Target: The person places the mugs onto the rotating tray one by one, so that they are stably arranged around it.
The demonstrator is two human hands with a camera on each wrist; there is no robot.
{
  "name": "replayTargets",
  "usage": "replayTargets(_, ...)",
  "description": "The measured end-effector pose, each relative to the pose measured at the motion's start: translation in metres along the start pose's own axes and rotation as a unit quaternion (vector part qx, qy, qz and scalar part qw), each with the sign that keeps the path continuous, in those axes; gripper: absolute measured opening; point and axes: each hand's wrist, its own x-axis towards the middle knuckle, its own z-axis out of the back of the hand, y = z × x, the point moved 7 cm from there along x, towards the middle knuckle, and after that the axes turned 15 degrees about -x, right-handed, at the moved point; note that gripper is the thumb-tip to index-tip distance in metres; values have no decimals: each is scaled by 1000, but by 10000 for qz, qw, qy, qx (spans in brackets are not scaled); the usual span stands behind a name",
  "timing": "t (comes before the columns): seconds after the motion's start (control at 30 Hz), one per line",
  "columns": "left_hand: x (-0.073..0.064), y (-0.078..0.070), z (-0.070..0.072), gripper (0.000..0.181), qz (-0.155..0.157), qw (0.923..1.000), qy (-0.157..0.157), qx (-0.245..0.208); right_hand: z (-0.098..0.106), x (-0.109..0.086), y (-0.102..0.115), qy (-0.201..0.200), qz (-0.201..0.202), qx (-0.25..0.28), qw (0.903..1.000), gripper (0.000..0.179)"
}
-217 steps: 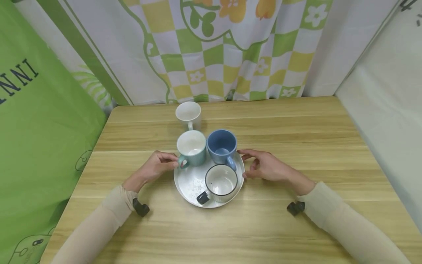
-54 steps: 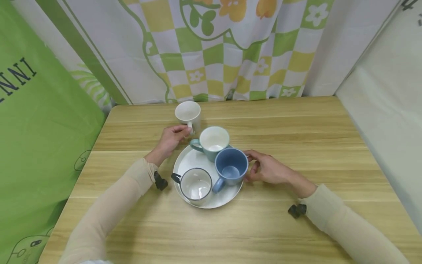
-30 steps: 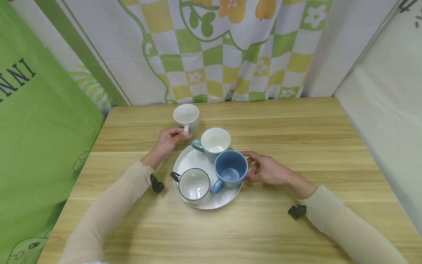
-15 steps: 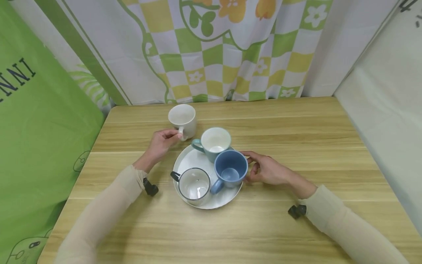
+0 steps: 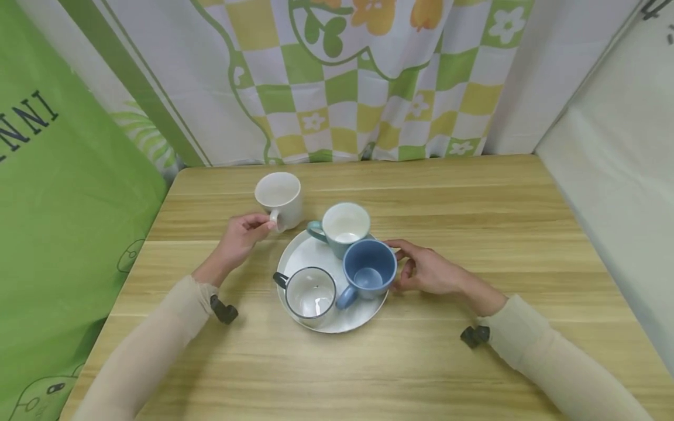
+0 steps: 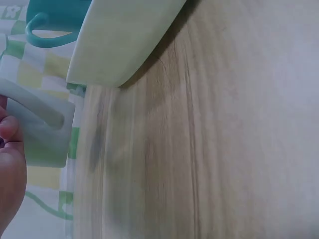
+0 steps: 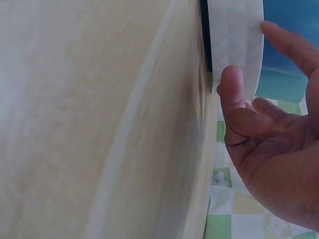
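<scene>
My left hand [image 5: 238, 240] pinches the handle of a plain white mug [image 5: 286, 207] between thumb and fingers. The mug is upright, close over the table just behind and left of a round white tray [image 5: 295, 257]. In the left wrist view, that white mug [image 6: 47, 134] shows its handle side near the fingers. On the tray stand a teal mug [image 5: 344, 225], a blue mug [image 5: 368, 266] and a white mug with a dark rim and black handle [image 5: 310, 295]. My right hand [image 5: 429, 269] rests its fingertips at the tray's right edge beside the blue mug; its fingers are loosely bent.
The wooden table [image 5: 447, 362] reaches back to a checked green, yellow and white curtain [image 5: 347, 99]. A green cloth [image 5: 68, 193] hangs along the left side, and a pale sheet [image 5: 605, 175] on the right.
The tray with its three mugs has turned clockwise since the oldest frame. My left hand has left it, gripped the white mug's handle and shifted that mug left and toward me.
</scene>
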Motion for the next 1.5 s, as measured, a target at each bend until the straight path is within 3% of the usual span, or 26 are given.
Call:
replayTargets(0.23,-13,-7,5,6,-81,9999,126,84,1,-1,1,-25,30,-55,10000,84)
replayTargets(0.37,-18,-12,2,7,-231,9990,357,-112,2,-2,0,-50,-27,14,10000,84)
replayTargets(0.6,-27,-18,-2,14,-213,9970,639,-369,3,0,0,-32,62,10,10000,84)
replayTargets(0.77,-32,-28,-2,9,-498,9941,824,-495,3,2,-1,-110,52,24,9999,79)
replayTargets(0.97,-37,-31,-5,24,-665,9881,1145,-781,3,2,0,-72,-34,11,10000,79)
replayTargets(1.17,-38,-32,-12,25,-716,9814,1534,-909,2,1,1,-38,-35,30,10000,82)
replayTargets(1.5,-36,-27,-22,33,-859,9591,2311,-1389,1,0,0,-58,-28,-82,9999,81)
